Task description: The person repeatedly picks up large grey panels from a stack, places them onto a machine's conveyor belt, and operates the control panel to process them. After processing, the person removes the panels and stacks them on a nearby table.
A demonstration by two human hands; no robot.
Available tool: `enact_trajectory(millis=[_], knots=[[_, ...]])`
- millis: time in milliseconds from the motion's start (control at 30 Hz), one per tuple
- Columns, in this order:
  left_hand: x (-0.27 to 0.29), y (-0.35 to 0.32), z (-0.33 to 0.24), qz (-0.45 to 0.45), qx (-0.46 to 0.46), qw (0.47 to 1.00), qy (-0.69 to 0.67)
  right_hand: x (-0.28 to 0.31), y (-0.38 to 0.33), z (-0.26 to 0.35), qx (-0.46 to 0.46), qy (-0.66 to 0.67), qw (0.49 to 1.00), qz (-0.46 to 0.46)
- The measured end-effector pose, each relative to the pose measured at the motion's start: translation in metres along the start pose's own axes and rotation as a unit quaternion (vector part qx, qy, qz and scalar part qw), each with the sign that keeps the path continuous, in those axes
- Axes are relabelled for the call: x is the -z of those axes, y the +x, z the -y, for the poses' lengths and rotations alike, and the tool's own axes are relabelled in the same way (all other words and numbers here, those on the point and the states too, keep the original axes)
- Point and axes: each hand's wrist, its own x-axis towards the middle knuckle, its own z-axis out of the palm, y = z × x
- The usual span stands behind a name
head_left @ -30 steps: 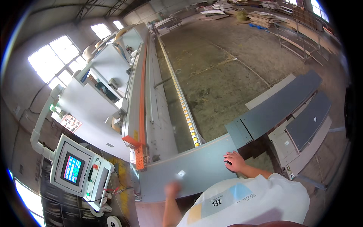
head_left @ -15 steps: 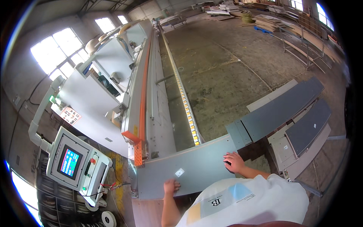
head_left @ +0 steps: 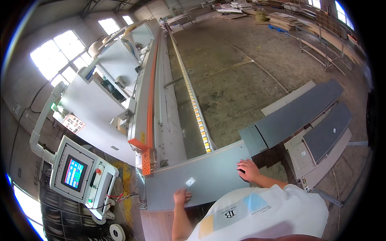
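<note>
Touching the grey panel near left, your left hand curls, grip unclear; your right hand rests loosely spread.

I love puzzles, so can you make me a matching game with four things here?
Things:
1. left hand
2. right hand
3. screen
4. long strip along the machine

Matches:
A. lit up
B. closest to the white sticker
C. orange
D. near the right end of the grey panel

Right pairs: 1-B, 2-D, 3-A, 4-C
</note>
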Motion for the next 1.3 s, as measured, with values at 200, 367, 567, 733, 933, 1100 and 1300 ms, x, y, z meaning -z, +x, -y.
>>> enact_trajectory(millis=[200, 367, 567, 733, 933, 1100, 1300], knots=[[-0.0014, -0.0040, -0.0034, -0.001, 0.000, 1.000, 0.004, 0.0022, 0.0017, 0.0036, 0.002, 0.004, 1.000, -0.008], [-0.0050, -0.0050, -0.0077, 0.002, -0.001, 1.000, 0.013, 0.0007, 0.0003, 0.0006, 0.000, 0.000, 1.000, -0.016], [-0.0030, -0.0060, -0.0051, -0.004, 0.002, 1.000, 0.001, 0.0002, 0.0008, 0.0037, -0.002, 0.003, 1.000, -0.009], [-0.0017, -0.0031, -0.0010, -0.009, -0.010, 1.000, 0.010, 0.0012, 0.0014, 0.0044, -0.010, 0.006, 1.000, 0.002], [-0.0025, -0.0039, -0.0011, -0.004, -0.008, 1.000, 0.000, -0.0019, -0.0007, 0.0010, -0.005, 0.003, 1.000, -0.003], [-0.0014, -0.0015, 0.0008, -0.012, -0.008, 1.000, 0.018, -0.0007, 0.0011, 0.0030, -0.009, 0.009, 1.000, 0.000], [-0.0033, -0.0034, -0.0016, -0.011, -0.010, 1.000, 0.024, -0.0017, 0.0008, 0.0005, -0.009, 0.005, 1.000, 0.003]])
